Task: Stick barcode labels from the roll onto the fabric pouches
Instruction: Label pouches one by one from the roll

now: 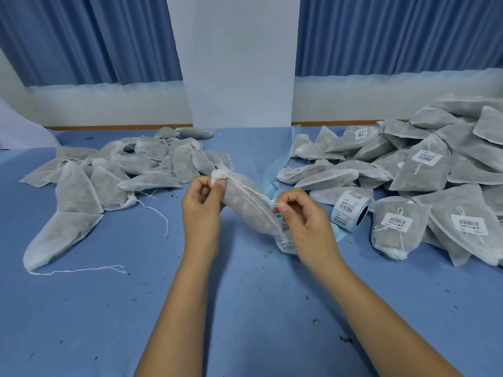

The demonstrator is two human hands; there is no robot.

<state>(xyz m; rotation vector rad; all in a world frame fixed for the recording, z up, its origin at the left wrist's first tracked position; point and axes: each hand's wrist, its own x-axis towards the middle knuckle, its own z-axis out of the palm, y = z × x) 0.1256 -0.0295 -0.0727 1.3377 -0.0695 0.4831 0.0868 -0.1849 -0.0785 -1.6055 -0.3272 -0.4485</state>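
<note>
Both forearms reached in over the table (81, 308); the left hand (202, 205) pinched a pouch (245, 205) by its neck above the cloth, and the right hand (299, 213) pinched its drawstring. Labelled pouches (424, 164) were heaped right of the roll (351, 206). An unlabelled pile (109, 172) remained at left, so the work looked roughly half done.
</note>
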